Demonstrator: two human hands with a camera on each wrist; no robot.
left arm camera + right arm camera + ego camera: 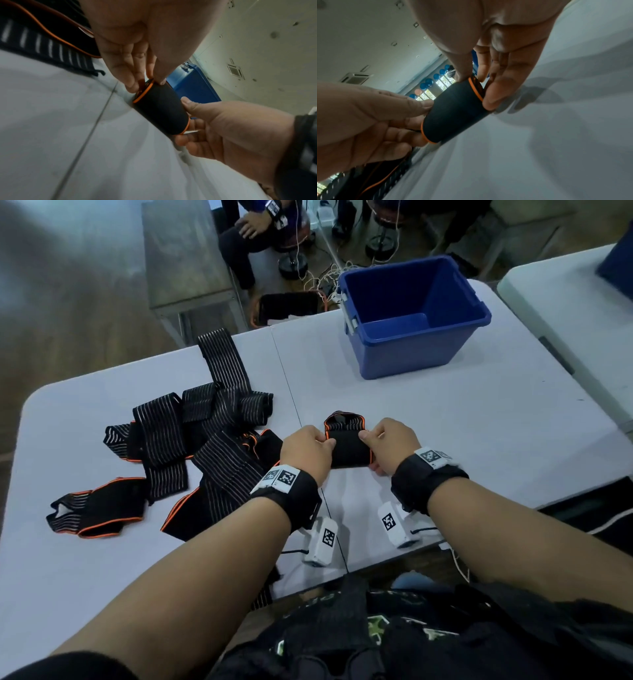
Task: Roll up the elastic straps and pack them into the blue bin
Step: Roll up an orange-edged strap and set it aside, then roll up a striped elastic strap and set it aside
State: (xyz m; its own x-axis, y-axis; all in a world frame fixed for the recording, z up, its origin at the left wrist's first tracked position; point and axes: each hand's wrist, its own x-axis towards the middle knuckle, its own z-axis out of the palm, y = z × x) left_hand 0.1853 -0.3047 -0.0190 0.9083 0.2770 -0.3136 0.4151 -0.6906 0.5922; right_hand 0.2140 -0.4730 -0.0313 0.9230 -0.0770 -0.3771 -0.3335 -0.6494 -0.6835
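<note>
A rolled black strap with orange edging (pixel 347 448) lies on the white table (pixel 479 440) in front of me, its loose end (pixel 342 421) still flat beyond the roll. My left hand (pixel 308 451) pinches the roll's left end (pixel 145 92), thumb on top and fingers against the end. My right hand (pixel 394 445) pinches the right end (pixel 477 92) the same way. The blue bin (pixel 414 316) stands open at the far side of the table, nothing visible inside. In the wrist views the roll (pixel 161 111) (pixel 453 113) rests on the tabletop between both hands.
A heap of unrolled black striped straps (pixel 191 436) with orange trim covers the table's left half. A second white table (pixel 565 302) stands to the right. People sit beyond the far edge, among cables on the floor (pixel 322 275).
</note>
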